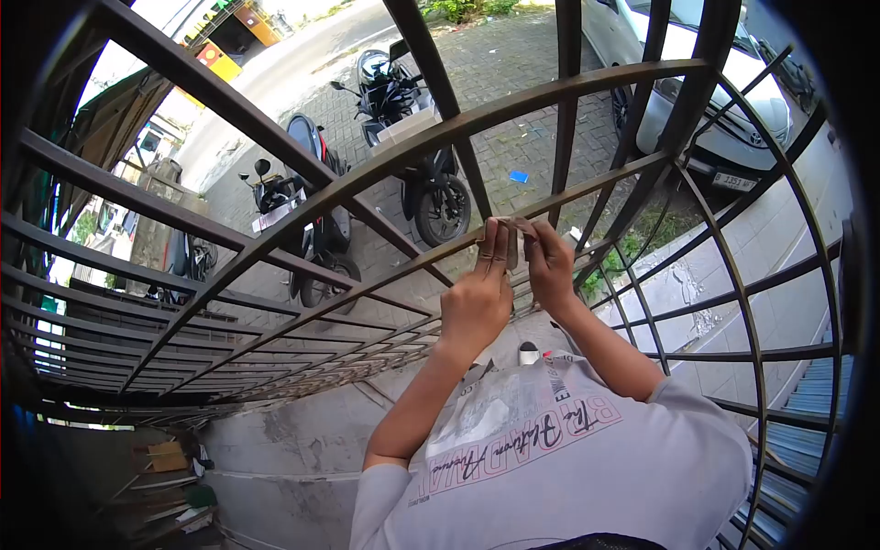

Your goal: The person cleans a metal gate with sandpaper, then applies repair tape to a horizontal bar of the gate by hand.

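Paved yard [513, 119] beyond dark metal grille bars [367, 181]; left hand [477, 304] and right hand [550, 268] pinch a small grey sheet [511, 246], mostly hidden.

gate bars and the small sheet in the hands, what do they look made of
The gate bars look like metal under dark brown paint: thin, dull sheen. The small sheet, pinched between left hand and right hand, is thin, bent, grey-brown, maybe sandpaper.
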Demonstrator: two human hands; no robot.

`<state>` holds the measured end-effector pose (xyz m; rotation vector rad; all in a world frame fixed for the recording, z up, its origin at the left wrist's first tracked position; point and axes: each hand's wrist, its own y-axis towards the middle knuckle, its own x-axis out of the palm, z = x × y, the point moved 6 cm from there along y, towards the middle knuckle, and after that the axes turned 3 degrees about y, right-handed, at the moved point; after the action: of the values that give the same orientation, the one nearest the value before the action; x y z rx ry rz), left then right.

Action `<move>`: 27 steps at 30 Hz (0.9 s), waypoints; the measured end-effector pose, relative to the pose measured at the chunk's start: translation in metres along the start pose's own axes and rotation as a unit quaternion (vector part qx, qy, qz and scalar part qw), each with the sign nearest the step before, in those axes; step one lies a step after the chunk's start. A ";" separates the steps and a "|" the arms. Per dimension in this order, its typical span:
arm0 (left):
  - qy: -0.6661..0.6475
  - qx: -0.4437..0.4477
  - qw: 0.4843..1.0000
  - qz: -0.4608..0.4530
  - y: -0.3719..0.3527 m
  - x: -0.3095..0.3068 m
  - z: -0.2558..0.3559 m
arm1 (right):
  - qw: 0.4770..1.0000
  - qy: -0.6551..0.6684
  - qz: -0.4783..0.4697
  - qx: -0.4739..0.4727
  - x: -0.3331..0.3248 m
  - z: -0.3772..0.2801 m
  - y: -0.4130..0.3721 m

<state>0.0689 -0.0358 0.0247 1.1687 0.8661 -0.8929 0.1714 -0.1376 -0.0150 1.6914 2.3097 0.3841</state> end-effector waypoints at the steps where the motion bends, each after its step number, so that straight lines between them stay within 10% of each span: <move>1: -0.001 0.011 1.000 0.009 0.000 0.002 0.002 | 0.999 0.019 0.013 0.022 0.001 0.002 0.000; 5: 0.021 -0.071 0.997 -0.015 -0.040 -0.027 -0.046 | 0.990 -0.031 -0.125 -0.056 0.053 -0.007 -0.019; 11: -0.045 -0.066 0.997 0.016 -0.019 -0.012 -0.019 | 0.999 0.036 -0.023 -0.008 0.028 -0.001 -0.007; 17: 0.011 -0.104 0.994 0.035 -0.050 -0.027 -0.049 | 0.987 0.013 -0.157 0.010 0.069 -0.005 -0.027; 23: -0.049 -0.087 0.993 0.068 -0.024 -0.015 -0.011 | 0.996 0.083 -0.018 -0.033 0.043 -0.006 -0.013; 27: -0.006 -0.130 0.991 0.006 -0.047 -0.029 -0.034 | 0.981 0.013 -0.195 -0.012 0.077 -0.012 -0.024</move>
<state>0.0111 -0.0063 0.0270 0.9397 0.9343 -0.7522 0.1234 -0.0723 -0.0160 1.1852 2.5658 0.3500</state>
